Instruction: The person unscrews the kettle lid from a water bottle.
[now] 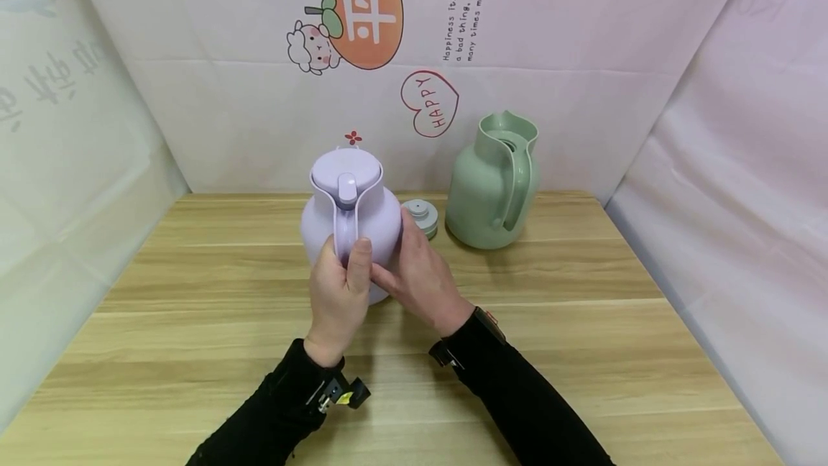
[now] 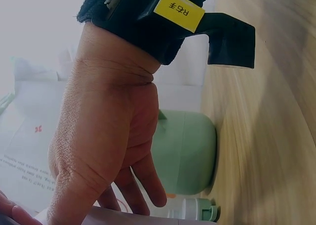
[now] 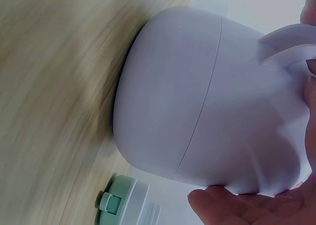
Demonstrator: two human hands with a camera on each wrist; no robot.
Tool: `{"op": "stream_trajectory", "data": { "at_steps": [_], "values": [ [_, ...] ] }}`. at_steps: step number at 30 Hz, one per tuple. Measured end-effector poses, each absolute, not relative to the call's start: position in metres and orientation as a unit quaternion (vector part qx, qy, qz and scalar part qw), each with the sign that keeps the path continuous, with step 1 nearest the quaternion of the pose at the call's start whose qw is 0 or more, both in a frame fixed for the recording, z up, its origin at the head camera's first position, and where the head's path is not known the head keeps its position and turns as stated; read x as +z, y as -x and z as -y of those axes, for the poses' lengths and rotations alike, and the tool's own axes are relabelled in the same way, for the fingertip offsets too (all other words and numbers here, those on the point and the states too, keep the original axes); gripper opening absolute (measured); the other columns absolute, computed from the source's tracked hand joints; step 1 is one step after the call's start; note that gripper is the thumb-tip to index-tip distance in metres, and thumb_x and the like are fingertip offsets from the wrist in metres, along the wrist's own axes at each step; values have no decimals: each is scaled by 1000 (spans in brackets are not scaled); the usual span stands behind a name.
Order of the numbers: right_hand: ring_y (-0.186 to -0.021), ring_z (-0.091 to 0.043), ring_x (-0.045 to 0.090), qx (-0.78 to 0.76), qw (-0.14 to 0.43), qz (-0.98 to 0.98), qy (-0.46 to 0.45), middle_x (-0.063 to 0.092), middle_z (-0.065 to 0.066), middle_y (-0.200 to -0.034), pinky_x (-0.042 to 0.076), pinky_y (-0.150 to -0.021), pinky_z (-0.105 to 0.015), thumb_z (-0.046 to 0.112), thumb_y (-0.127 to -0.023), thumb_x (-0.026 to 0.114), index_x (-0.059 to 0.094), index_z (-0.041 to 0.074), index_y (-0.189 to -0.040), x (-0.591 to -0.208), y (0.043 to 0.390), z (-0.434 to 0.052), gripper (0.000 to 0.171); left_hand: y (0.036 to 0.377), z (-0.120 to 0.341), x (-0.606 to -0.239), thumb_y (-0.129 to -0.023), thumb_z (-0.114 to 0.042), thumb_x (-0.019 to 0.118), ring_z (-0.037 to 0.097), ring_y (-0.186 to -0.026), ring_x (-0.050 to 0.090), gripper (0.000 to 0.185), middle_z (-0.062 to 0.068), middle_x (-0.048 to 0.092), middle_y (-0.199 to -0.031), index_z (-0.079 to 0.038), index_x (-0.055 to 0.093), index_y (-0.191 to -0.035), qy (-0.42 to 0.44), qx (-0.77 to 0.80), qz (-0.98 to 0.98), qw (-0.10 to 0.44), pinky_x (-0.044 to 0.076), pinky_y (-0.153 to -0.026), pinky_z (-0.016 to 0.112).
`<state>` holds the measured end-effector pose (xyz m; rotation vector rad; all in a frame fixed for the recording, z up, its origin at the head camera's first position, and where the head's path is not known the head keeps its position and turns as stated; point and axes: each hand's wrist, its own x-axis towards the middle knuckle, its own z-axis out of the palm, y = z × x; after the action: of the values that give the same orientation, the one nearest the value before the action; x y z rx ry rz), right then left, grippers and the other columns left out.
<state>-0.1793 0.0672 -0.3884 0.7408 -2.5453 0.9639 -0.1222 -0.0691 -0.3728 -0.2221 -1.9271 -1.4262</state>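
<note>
A lavender thermos jug [image 1: 388, 218] stands with its lid [image 1: 346, 166] on and its handle turned toward me. My left hand [image 1: 339, 293] grips that handle, thumb up along its side. Against the jug's right side lies my right hand [image 1: 427, 275], its fingers extended along the body and the thumb near the handle. In the right wrist view, the jug's base is close at the tabletop, and fingertips [image 3: 200, 200] touch its wall. Just behind the right fingers sits a round green-and-white stopper lid [image 1: 420, 214], partly hidden by the jug and hand.
To the right stands a green thermos jug [image 1: 481, 200] with an uncovered top, its handle facing front right. The wooden table [image 1: 582, 365] ends at a printed white cloth backdrop [image 1: 582, 34], with cloth sides at left and right.
</note>
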Motion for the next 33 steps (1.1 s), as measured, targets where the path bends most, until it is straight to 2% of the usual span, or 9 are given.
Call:
{"op": "stream_trajectory", "data": {
  "at_steps": [15,27,33],
  "values": [
    [-136,-29,55,333,170,891,-257,44,-21,-156,49,-110,-46,49,-92,78,19,1,-163,-387,173,-75,104,116,64,-372,-108,-32,57,23,-80,59,38,13,62,-86,6,60,-106,96,-556,748,350,49,-70,33],
    [-135,-26,56,339,151,896,-245,45,-18,-156,50,-110,-44,51,-90,79,19,3,-163,-384,170,-78,105,114,62,-373,-108,-35,55,22,-80,59,41,13,63,-86,6,61,-108,102,-548,750,356,49,-70,33],
    [-138,-22,52,361,113,889,-258,48,-14,-154,44,-115,-42,50,-88,82,24,6,-162,-375,174,-83,104,114,62,-373,-108,-34,56,21,-78,58,39,11,63,-84,4,61,-106,95,-548,749,359,48,-68,31]
  ]
}}
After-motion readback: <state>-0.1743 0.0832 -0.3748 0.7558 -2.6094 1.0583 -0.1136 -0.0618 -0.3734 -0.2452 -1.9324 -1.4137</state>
